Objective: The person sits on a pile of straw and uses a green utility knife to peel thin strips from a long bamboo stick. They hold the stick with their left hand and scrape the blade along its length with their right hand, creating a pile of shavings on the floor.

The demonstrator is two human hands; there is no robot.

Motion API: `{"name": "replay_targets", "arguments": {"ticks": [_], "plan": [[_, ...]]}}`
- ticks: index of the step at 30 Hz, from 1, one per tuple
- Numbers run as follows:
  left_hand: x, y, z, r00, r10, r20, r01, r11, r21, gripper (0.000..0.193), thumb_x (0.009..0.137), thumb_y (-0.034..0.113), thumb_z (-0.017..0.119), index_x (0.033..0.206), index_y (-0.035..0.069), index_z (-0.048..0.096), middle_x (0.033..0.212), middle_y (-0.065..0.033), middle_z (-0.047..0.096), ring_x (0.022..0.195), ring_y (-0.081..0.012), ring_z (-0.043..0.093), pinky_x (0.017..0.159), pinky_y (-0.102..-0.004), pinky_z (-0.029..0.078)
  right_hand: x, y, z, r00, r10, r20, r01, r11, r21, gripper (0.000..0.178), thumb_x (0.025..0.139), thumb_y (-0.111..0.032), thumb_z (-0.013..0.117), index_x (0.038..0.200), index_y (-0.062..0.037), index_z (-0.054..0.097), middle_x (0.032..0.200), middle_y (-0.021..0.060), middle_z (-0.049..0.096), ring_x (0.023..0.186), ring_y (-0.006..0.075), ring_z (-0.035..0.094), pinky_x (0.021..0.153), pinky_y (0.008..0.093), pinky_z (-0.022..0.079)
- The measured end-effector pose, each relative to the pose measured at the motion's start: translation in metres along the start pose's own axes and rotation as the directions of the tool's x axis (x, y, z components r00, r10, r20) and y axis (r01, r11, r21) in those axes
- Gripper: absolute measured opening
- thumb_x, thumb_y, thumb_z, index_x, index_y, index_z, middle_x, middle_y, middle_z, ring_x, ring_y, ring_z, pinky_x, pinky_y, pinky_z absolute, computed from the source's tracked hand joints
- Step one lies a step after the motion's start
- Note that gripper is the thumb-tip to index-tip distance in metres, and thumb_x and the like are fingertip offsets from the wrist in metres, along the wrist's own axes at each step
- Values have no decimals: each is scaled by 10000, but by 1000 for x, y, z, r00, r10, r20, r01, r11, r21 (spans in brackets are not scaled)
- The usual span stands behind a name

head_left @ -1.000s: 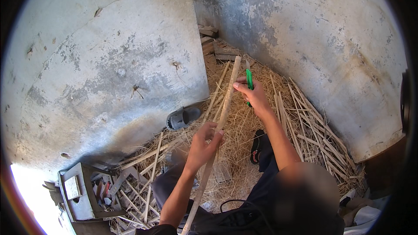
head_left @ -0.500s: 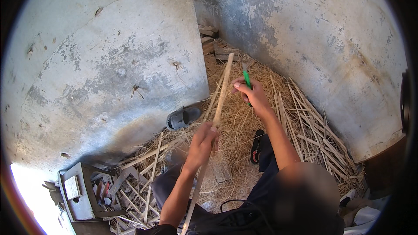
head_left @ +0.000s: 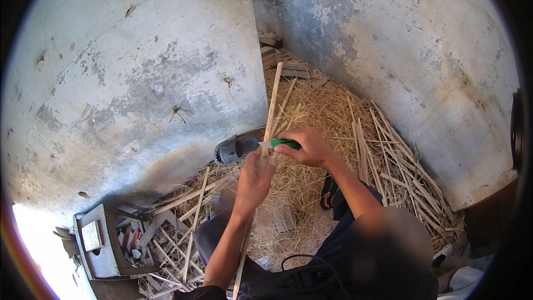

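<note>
My left hand (head_left: 252,186) is closed around a long, pale strip of wood or bamboo (head_left: 273,100). The strip slants from near my lap up toward the corner of the walls. My right hand (head_left: 308,147) grips a green-handled knife (head_left: 286,144), held crosswise just above my left fingers. Its short blade lies against or just over the strip; contact cannot be made out. Part of the strip is hidden behind my left hand.
Curly shavings (head_left: 316,108) cover the floor, and cut strips (head_left: 400,169) lie along the right wall. A grey slipper (head_left: 234,149) rests by the left wall. At lower left stands a worn wooden stool-like frame (head_left: 102,244) among scraps. Bare walls meet ahead.
My right hand has come down and left, turning the knife from upright to crosswise at the strip. The strip's far end has shifted left and it looks narrower, as if rotated.
</note>
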State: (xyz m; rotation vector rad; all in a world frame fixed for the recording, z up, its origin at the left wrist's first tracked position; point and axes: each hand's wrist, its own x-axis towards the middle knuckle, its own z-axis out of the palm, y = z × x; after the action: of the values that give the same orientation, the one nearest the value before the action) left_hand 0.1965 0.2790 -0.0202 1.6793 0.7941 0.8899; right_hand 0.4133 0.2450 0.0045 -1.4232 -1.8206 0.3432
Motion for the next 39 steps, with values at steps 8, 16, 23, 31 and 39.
{"name": "replay_targets", "arguments": {"ticks": [8,16,23,31,39], "plan": [[2,4,-5,999,-34,-32,34,999,27,313,1025,162,686,1247,-54,634,999,-132,727,895,-145,650,741,-325,506,-2,5,12,996,-82,25,83,996,-36,417,971,-475,724,1052,-71,783,792,137,724,679,318,693,624,409,519],[2,11,-6,992,-109,-68,113,991,74,286,1022,172,688,1171,-72,672,840,-104,707,741,-112,617,628,-319,476,-3,8,21,993,-104,-61,98,991,-89,436,955,-516,725,1026,-92,800,810,128,749,698,328,721,615,414,536],[2,13,-6,995,-59,-79,72,984,164,305,1022,183,681,1178,-79,667,776,-103,664,686,-110,567,590,-337,445,-2,10,23,986,-119,-119,100,983,-157,457,947,-557,718,1018,-117,817,858,98,782,722,309,750,623,403,557],[2,1,-4,995,13,-98,6,982,189,291,1016,197,695,1177,-45,674,745,-68,641,638,-101,558,570,-321,440,0,15,22,976,-150,-155,129,982,-140,461,925,-574,737,993,-127,830,863,84,791,714,283,758,609,380,559],[1,5,-3,993,53,-102,-28,973,227,325,1015,164,674,1217,-89,650,741,-134,625,665,-142,550,597,-359,451,2,18,22,966,-172,-195,141,976,-165,479,913,-582,747,990,-117,832,876,80,799,726,279,767,621,370,571]]}}
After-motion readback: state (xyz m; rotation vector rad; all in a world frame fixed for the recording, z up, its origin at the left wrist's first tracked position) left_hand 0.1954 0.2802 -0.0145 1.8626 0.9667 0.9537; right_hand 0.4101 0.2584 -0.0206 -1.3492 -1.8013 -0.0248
